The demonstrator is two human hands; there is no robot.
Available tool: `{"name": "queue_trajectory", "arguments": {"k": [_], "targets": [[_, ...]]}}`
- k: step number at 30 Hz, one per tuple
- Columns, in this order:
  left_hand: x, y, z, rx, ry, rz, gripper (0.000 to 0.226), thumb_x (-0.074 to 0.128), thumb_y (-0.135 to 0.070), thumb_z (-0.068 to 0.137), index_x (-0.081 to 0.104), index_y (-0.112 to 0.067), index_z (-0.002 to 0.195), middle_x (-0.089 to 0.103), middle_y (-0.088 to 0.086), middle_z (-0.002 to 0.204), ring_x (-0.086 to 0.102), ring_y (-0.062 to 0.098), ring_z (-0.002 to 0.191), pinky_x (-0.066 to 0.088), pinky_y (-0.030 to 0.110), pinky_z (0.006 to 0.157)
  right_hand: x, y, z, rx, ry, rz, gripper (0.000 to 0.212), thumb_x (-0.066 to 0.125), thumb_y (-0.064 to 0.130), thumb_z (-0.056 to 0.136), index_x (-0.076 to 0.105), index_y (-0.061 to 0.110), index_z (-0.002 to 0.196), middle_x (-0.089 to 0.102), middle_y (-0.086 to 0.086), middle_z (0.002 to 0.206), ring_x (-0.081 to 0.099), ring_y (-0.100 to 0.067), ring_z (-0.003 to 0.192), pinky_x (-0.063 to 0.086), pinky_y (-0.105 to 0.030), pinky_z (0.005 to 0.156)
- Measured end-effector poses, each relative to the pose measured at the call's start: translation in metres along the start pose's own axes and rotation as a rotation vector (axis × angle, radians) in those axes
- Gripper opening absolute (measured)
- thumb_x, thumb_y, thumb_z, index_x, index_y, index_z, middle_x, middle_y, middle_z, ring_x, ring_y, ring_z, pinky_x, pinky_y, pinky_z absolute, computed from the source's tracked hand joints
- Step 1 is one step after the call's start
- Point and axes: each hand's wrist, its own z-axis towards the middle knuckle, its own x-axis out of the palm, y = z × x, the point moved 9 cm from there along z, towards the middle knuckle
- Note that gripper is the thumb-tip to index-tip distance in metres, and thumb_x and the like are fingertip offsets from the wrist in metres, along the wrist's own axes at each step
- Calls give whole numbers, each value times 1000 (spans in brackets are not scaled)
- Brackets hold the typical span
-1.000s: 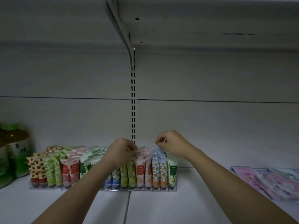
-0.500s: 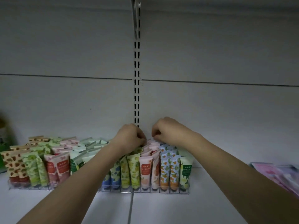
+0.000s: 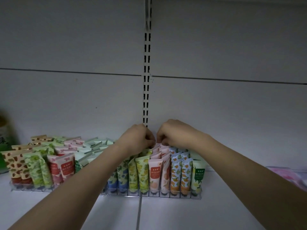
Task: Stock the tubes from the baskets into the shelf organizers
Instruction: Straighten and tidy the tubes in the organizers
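A clear shelf organizer (image 3: pixel 182 196) holds rows of upright tubes: leopard-print (image 3: pixel 15 165), green (image 3: pixel 38 168), red (image 3: pixel 61 170), blue (image 3: pixel 123 175), yellow-green (image 3: pixel 141 171), pink peach (image 3: pixel 155 173), orange (image 3: pixel 181 173) and white lemon (image 3: pixel 197 175). My left hand (image 3: pixel 137 138) and my right hand (image 3: pixel 174 133) meet knuckle to knuckle over the back of the pink row. Both have curled fingers that pinch the crimped top of a rear pink tube (image 3: pixel 157 146). My left forearm hides part of the white-green and blue rows.
A green bottle (image 3: pixel 5 143) stands at the far left, blurred. Pink packets (image 3: pixel 289 176) lie on the shelf at the right. A slotted upright (image 3: pixel 147 80) runs up the back wall just behind my hands. The white shelf surface (image 3: pixel 166 216) lies in front of the organizer.
Both hands have come together over the back of the pink row; earlier they were apart, left over the yellow-green tubes and right over the orange ones. The view has shifted closer.
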Motion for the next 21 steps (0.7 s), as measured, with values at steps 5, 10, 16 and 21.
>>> {"name": "queue_trajectory", "arguments": {"k": [5,10,16,21], "targets": [[2,1,1,-23,33,11,15,64,-21,88,77,-22,95,74,-6,95,65,10,87,51,24,79,2,0,-3,-74,-50,0,18,64,12,88,75,19,99,73,0,95,65,-18,84,53,-38,79],[-9,-4,1,-39,-6,-48,16,63,-21,87,77,-20,94,74,-7,95,64,9,85,51,24,79,-32,-32,-32,-2,-358,399,16,66,13,90,74,11,105,72,3,101,63,-1,89,46,-15,84],[-20,-38,11,52,-151,-180,19,64,-10,86,76,-16,100,73,-6,96,60,1,80,41,6,74,-19,-101,-81,299,-447,614,10,67,4,88,75,9,89,67,8,71,56,6,49,40,-8,47],[10,-62,19,79,-50,-137,14,66,-18,86,77,-18,94,74,-8,91,63,3,79,51,20,79,6,-126,-97,428,-434,650,11,70,6,86,76,15,83,64,12,55,51,-6,34,40,-14,40]]}}
